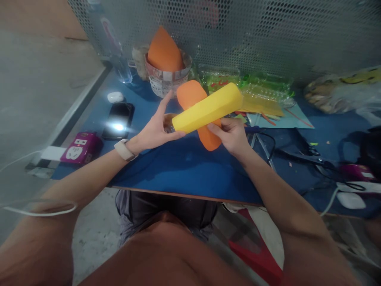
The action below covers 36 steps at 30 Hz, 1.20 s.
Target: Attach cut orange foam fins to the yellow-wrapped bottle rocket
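Observation:
A yellow paper-covered tube [210, 107] slants up to the right above the table. A clear, brownish rounded part shows at its lower left end, against the palm of my left hand [151, 129]. That hand holds the end, with its thumb along the underside and a finger stretched upward. Crossing behind the tube is an orange paper piece with rounded ends [193, 94]. My right hand [233, 135] pinches this piece near its lower part, thumb in front, just under the tube. The middle of the orange piece is hidden by the tube.
On the blue table [178, 171] stand a woven basket [166, 81] with an orange paper shape [165, 51], and a clear bottle [120, 63]. A lit phone [119, 119] and purple power socket [79, 147] lie left. Scissors [309, 158] and paper sheets [297, 117] lie right.

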Available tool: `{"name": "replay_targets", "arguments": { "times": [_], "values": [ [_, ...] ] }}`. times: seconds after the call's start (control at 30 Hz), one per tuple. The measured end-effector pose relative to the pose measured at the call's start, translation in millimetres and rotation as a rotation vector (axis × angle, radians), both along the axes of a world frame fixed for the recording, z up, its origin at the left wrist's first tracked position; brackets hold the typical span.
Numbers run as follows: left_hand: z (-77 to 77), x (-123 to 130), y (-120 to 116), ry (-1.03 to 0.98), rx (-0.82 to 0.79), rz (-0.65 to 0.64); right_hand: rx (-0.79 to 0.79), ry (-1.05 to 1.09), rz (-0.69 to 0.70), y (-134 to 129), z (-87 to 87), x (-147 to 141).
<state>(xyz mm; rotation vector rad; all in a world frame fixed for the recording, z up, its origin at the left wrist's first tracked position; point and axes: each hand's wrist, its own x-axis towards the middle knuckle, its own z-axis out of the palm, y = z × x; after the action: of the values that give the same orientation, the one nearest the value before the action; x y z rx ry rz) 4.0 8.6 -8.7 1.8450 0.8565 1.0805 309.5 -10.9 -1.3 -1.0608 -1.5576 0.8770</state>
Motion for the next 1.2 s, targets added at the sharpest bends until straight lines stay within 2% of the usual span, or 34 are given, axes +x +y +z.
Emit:
{"name": "replay_targets", "arguments": {
  "times": [0.1,0.37,0.57,0.73,0.97,1.2],
  "values": [
    [2.2,-0.5,-0.4,0.031,-0.035,-0.07,-0.004,0.005,-0.017,-0.9,-1.1,-0.6],
    [-2.1,-2.8,3.1,0.046,0.042,-0.073,-0.017,0.022,-0.006,-1.0,-3.6,-0.3],
    [-1.0,-2.7,2.4,0.04,0.016,-0.092,-0.008,-0.001,0.008,-1.1,-4.2,1.3],
    [1.2,-3.4,1.9,0.066,0.022,-0.075,-0.007,-0.023,0.029,-0.7,-3.9,1.6],
    [9.5,-1.5,-3.0,0.029,-0.047,-0.038,-0.025,-0.019,0.04,-1.4,-4.2,-0.2],
    [14.5,-0.8,-5.1,0.045,-0.044,-0.05,-0.035,-0.021,0.043,-0.8,-5.1,-1.0]
  ]
}}
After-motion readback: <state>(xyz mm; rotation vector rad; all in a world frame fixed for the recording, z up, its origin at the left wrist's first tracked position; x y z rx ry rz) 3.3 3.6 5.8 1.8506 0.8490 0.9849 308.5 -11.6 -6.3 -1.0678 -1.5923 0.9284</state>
